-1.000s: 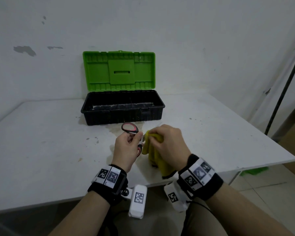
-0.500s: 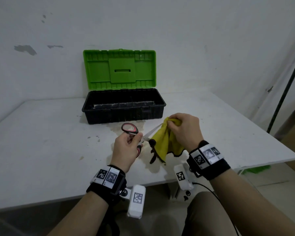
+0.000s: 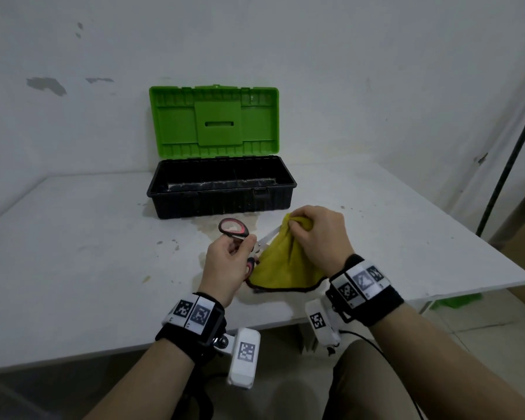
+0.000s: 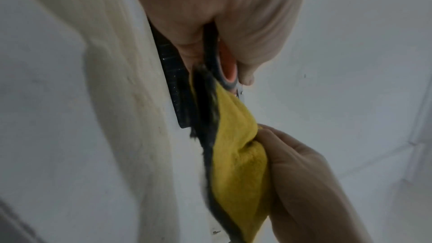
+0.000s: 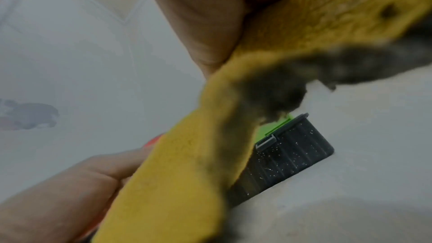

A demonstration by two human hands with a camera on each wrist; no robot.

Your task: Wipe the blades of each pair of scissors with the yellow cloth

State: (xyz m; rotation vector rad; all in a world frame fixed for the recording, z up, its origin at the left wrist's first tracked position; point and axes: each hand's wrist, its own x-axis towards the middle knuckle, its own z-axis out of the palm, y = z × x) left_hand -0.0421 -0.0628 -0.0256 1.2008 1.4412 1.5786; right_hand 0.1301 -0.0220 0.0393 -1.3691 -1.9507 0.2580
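My left hand grips a pair of scissors with red and black handles above the table, just in front of the toolbox. Their bare metal blade slants up to the right. My right hand pinches the yellow cloth round the blade's tip, which is hidden inside the fold. The cloth, edged in dark trim, hangs down between both hands. In the left wrist view the scissors' handle shows under my fingers, with the cloth below. The right wrist view is filled by the cloth.
An open toolbox with a black tray and upright green lid stands at the back of the white table. The table's right edge and front edge lie close to my hands. A dark pole leans at the far right.
My right hand slid the cloth from near the scissors' pivot out along the blade to its tip, up and to the right. The left hand stayed in place.
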